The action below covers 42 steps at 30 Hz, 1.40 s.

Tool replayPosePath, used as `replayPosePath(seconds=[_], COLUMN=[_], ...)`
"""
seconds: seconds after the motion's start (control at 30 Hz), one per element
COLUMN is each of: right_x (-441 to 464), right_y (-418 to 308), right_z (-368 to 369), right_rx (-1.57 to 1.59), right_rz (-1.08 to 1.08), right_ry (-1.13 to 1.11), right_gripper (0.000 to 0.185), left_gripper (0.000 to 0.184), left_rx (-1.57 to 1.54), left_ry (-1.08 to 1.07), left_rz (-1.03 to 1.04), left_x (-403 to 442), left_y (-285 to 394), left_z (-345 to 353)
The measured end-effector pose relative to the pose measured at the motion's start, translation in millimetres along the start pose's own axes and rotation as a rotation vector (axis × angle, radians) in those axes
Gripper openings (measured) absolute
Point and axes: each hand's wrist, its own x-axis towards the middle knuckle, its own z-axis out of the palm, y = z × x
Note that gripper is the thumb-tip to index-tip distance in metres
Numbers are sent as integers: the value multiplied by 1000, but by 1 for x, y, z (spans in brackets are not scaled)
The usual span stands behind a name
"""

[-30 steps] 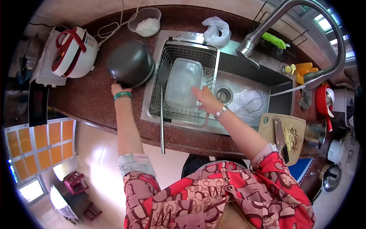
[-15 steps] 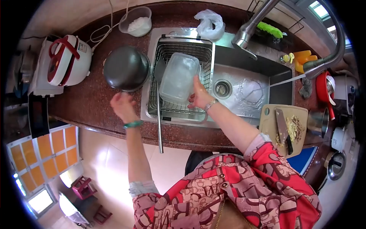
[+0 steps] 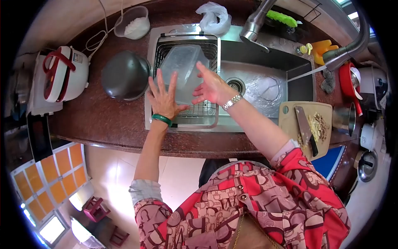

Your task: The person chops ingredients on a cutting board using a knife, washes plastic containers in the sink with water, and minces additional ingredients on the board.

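Note:
A translucent plastic container [image 3: 180, 62] rests in the wire drying rack [image 3: 203, 110] over the left part of the sink. My left hand [image 3: 163, 98] is open, fingers spread, over the rack's left front side; its fingertips overlap the container's near left corner. Whether they touch it I cannot tell. At the container's right side, my right hand [image 3: 210, 87] is open, palm turned toward it, holding nothing. A dark upturned pot [image 3: 125, 76] stands on the counter to the left of the rack.
Water runs from the faucet [image 3: 346, 58] into the sink basin [image 3: 257, 89]. A cutting board [image 3: 290, 124] carries a knife [image 3: 304, 126] and chopped food at right. A rice cooker [image 3: 68, 76], a bowl of white contents [image 3: 139, 27] and a plastic bag [image 3: 215, 18] stand around.
My left hand has moved right from beside the pot to over the rack. The long-handled spatula at the rack's left side no longer shows. The container sits at a different angle.

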Motion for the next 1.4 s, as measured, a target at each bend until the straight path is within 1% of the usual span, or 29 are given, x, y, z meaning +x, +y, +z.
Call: replayPosePath(seconds=[0.07, 0.1, 0.17, 0.23, 0.3, 0.33, 0.37, 0.4, 0.43, 0.5, 0.53, 0.57, 0.63, 0.67, 0.73, 0.77, 0.8, 0.87, 0.93, 0.97, 1.03, 1.07, 1.1, 1.17, 1.23, 1.3, 1.33, 1.4], right_x=[3, 4, 5, 2, 1, 1, 0, -1, -2, -7, -12, -10, 4, 15, 40, 71, 113, 134, 111, 109, 105, 103, 115, 143, 132, 125, 122, 120], right_y=[0, 0, 0, -4, -9, -10, -11, -11, -4, 27, 42, 55, 78, 84, 87, 101, 123, 115, 77, 74, 74, 73, 81, 103, 101, 101, 99, 95], right_z=[-5, -5, -7, -3, 1, -2, -7, -10, -14, -22, -21, -22, -23, -22, -14, -25, -46, -46, -16, -13, -8, -6, -15, -39, -33, -27, -27, -26], right_rx=[21, 39, 55, 71, 67, 67, 54, 41, 42, -92, -67, -65, 5, 10, 126, 137, -254, -648, 235, 234, 429, 567, 565, 622, 632, 549, 553, 679], right_rz=[9, 18, 17, 15, -6, -6, -41, -76, -74, -336, -280, -279, -14, -16, 21, 18, -224, -469, 39, 29, -89, -102, -111, -136, -153, -199, -194, -189], right_ry=[-6, -16, -35, -50, -40, -36, -42, -48, -45, 101, 131, 136, 204, 206, 325, 328, 341, 346, 687, 684, 597, 548, 542, 364, 434, 499, 503, 403], right_gripper=[96, 95, 96, 96, 90, 90, 79, 69, 69, 44, 30, 30, 30, 30, 32, 32, 41, 50, 70, 70, 76, 71, 71, 66, 63, 59, 59, 54], left_gripper=[124, 124, 119, 116, 114, 109, 104, 104, 102, 100, 99, 98, 98, 98, 98, 98, 98, 98, 100, 102, 102, 103, 103, 103, 103, 102, 102, 102], left_rx=[38, 38, 153, 159, 167, 137, 107, 106, 89, 69, 70, 69, 51, 39, 1, -41, -43, -85, -71, -60, -41, -23, -22, -37, -49, -69, -48, -24], left_ry=[70, 66, 53, 85, 121, 122, 122, 119, 122, 120, 137, 155, 152, 149, 151, 154, 153, 120, 145, 172, 187, 185, 196, 182, 192, 192, 186, 173], left_rz=[96, 99, 156, 196, 231, 231, 230, 232, 238, 243, 266, 291, 295, 293, 296, 291, 301, 271, 283, 288, 288, 285, 287, 289, 286, 280, 287, 297], left_x=[-1, -3, -7, -9, -9, -7, -5, -2, 2, 7, 10, 11, 13, 13, 14, 15, 16, 19, 17, 17, 16, 16, 16, 16, 18, 18, 17, 16], left_y=[-4, -4, -3, -4, -8, -10, -12, -12, -12, -12, -13, -12, -10, -11, -13, -14, -14, -16, -15, -13, -13, -12, -12, -13, -13, -12, -12, -13], left_z=[8, 10, 13, 22, 25, 26, 26, 21, 12, -2, -8, -12, -16, -16, -16, -15, -14, -13, -14, -15, -14, -13, -14, -15, -15, -14, -13, -14])
